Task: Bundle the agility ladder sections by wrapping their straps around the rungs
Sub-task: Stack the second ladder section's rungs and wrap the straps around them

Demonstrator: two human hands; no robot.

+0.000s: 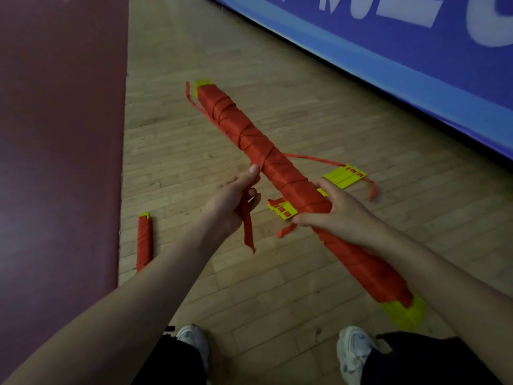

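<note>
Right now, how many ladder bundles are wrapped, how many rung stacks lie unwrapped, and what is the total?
Wrapped bundles: 2, the held bundle, gripped by the right hand with its strap end in the left hand, and the floor bundle
Unwrapped rung stack: 1, lying beneath the held bundle
Total: 3

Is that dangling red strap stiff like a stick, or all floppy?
Probably floppy: the strap hangs limp below the left hand and its tail twists. It likely weighs little, being thin flat ribbon. The bundle looks stiffer: it is straight though the right hand holds it only near the middle.
</note>
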